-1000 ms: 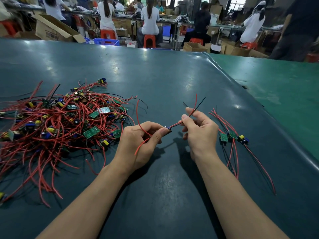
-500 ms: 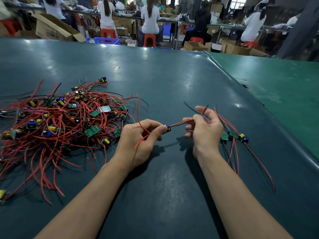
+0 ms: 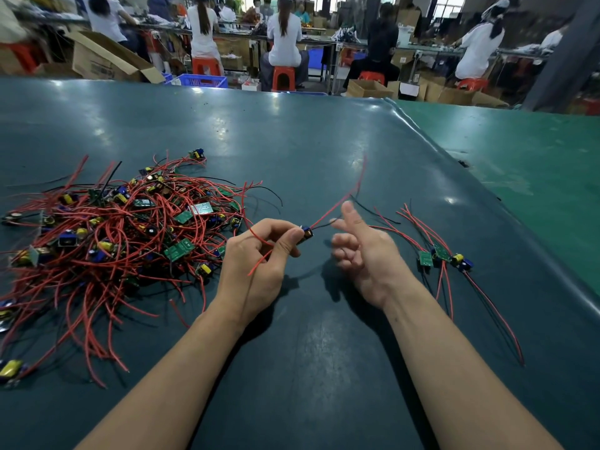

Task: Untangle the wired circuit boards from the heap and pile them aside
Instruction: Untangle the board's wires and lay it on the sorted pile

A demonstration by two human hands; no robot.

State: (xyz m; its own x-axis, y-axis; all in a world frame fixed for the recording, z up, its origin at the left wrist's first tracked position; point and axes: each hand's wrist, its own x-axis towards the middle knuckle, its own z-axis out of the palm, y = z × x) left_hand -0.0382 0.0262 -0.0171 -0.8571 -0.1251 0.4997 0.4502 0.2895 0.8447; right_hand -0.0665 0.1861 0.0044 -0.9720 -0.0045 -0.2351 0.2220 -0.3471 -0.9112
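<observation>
Left hand (image 3: 256, 261) pinches a small wired board (image 3: 306, 233) beside the heap (image 3: 113, 238); right hand (image 3: 360, 254) hangs loosely open, empty, left of the sorted pile (image 3: 444, 256).

Overhead glare on the table (image 3: 292, 151), edges warped, background perhaps slightly blurred.

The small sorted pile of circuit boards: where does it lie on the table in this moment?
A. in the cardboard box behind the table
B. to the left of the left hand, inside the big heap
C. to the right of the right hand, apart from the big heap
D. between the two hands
C: the small sorted pile lies right of the right hand, far from the big heap.
</observation>
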